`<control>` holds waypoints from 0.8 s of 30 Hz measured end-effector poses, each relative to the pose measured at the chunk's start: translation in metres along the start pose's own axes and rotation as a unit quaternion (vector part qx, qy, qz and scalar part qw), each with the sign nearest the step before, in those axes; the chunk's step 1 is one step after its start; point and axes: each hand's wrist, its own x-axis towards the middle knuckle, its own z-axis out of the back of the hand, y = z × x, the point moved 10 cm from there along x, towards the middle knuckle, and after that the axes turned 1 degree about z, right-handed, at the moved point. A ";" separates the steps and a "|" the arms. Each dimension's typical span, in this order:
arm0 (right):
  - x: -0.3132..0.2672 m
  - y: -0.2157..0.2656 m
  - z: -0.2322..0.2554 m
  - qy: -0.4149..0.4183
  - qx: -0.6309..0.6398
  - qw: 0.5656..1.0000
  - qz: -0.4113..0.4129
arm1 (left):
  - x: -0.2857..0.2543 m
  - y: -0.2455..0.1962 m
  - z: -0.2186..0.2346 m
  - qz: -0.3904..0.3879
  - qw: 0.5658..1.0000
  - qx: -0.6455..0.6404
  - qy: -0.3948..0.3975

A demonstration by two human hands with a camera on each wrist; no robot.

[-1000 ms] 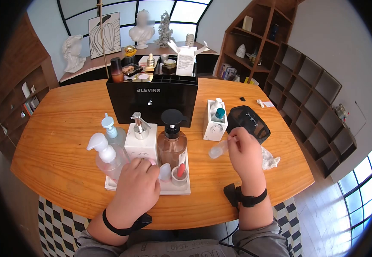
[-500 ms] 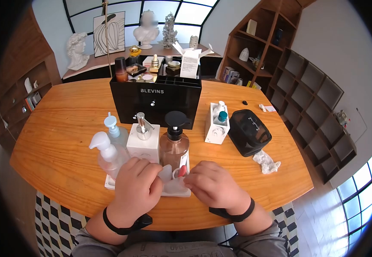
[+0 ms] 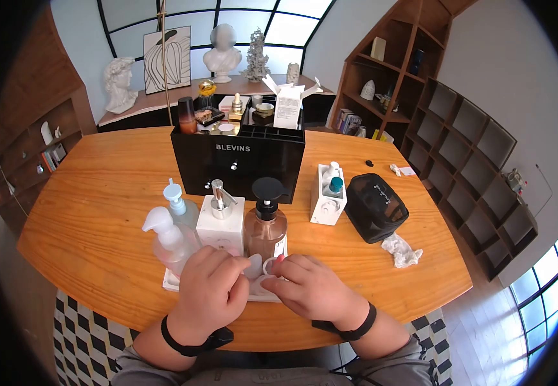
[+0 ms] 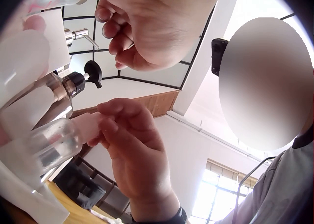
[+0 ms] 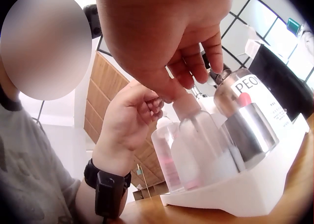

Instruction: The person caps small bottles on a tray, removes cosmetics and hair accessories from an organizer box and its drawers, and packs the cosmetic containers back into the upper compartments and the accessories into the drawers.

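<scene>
My right hand point(image 3: 317, 289) pinches the pink cap point(image 5: 186, 107) of a small clear bottle point(image 5: 198, 140), which stands among other bottles at the white tray point(image 5: 250, 194). Whether its base touches the tray, I cannot tell. Beside it my left hand point(image 3: 207, 293) hovers over the tray's front, fingers loosely curled, with nothing visible in them. A round cup point(image 5: 250, 131) with a red-tipped item point(image 5: 245, 99) is close to the small bottle. Behind the hands stand a brown pump bottle point(image 3: 265, 231), a white square dispenser point(image 3: 220, 225) and a clear pump bottle point(image 3: 175, 248).
A black organizer point(image 3: 240, 170) full of cosmetics stands at the back. To the right are a white holder point(image 3: 328, 206) with bottles, a black mesh case point(image 3: 377, 209) and a crumpled wrapper point(image 3: 401, 249). A blue-topped pump bottle point(image 3: 179, 204) is at the left.
My right hand has moved left from beside the mesh case to the tray, carrying the small clear bottle. My left hand has stayed over the tray. The head view has shifted slightly.
</scene>
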 end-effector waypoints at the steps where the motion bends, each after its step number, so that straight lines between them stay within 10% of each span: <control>1: -0.001 -0.001 -0.001 0.003 -0.002 1.000 -0.001 | 0.000 0.000 0.000 -0.004 1.000 -0.001 -0.004; 24: -0.004 -0.009 0.005 -0.007 0.008 1.000 -0.003 | -0.001 -0.004 0.004 -0.030 0.999 -0.028 -0.025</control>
